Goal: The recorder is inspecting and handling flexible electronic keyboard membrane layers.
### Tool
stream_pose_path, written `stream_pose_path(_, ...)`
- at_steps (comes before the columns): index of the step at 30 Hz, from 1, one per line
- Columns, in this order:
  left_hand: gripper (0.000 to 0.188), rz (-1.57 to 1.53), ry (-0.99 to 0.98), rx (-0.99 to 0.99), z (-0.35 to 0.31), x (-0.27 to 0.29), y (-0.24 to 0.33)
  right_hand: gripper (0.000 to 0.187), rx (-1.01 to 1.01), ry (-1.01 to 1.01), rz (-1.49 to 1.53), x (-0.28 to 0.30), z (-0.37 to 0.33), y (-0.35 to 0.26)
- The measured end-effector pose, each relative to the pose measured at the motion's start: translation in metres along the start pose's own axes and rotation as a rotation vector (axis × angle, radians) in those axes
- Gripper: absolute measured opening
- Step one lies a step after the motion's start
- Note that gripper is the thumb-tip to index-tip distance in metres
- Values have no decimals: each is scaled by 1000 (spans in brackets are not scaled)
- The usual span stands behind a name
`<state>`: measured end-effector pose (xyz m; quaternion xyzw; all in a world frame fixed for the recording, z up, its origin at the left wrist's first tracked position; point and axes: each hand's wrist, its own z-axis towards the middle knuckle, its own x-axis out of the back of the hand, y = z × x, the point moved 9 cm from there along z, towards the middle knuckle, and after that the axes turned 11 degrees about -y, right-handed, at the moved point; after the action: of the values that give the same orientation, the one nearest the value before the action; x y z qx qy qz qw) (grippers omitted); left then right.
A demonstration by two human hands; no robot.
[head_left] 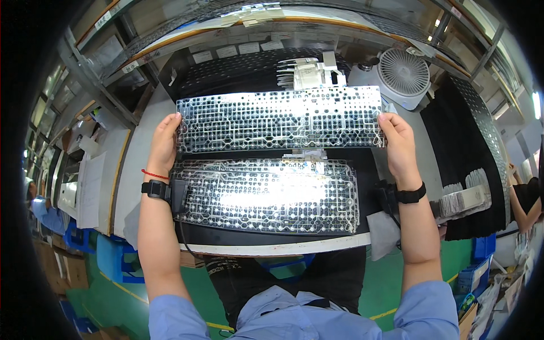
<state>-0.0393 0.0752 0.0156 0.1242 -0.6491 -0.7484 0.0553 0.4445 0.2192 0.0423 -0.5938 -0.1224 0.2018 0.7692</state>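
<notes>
Between my hands I hold up a clear keyboard membrane sheet (277,122) with rows of dark dots and pale circuit lines. My left hand (164,140) pinches its left edge near the upper corner, and my right hand (400,139) pinches its right edge. The sheet is held roughly level, over the far part of the black work mat. Nearer to me lies a stack of similar membrane sheets (269,198), with bright glare across its middle. Each wrist carries a black strap with a dark box on it.
Behind the held sheet stands a pile of white flat parts (311,75). A round white fan (403,72) is at the back right. More white parts (467,198) lie on black cloth at the right. Grey cloth (381,233) hangs over the near edge. A shelf (283,25) spans overhead.
</notes>
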Motion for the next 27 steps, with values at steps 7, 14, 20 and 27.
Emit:
stream_pose_path(7, 18, -19, -20, -11, 2, -2, -2, 17, -27, -3, -24, -2, -3, -4)
stream_pose_path(14, 20, -45, -205, -46, 5, 21, -5, 22, 68, 65, -66, 8, -3, -12)
stream_pose_path(20, 28, -92, -43, -185, -4, -3, 17, 30, 104, 145, 40, 11, -10, -22)
stream_pose_path(27, 26, 37, 47, -170, -10, -16, 28, 13, 233, 78, -14, 4, -7, -27)
